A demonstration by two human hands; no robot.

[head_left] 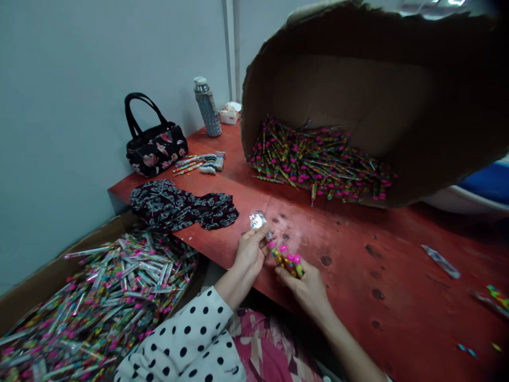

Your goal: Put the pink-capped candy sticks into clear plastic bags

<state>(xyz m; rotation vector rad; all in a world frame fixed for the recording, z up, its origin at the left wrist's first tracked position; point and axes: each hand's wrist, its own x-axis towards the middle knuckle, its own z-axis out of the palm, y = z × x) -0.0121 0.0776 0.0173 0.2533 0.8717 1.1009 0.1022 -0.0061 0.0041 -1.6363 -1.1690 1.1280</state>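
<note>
My left hand point(251, 249) is closed on a clear plastic sleeve point(258, 219), its shiny end sticking out past the thumb. Just to the right, my right hand point(304, 284) grips a small bunch of colourful beaded pens point(287, 259) with round pink tops. One pen of the bunch reaches toward the sleeve's near end; whether its tip is inside I cannot tell. Both hands are above the front edge of the red table point(345, 297).
A big cardboard box point(397, 106) lies on its side with many loose pens point(318, 159). At lower left, another box holds sleeved pens point(131, 286). Also on the table: dark patterned cloth point(178, 204), handbag point(157, 148), flask point(208, 109), tissue box point(229, 113), clear plastic piece point(440, 261).
</note>
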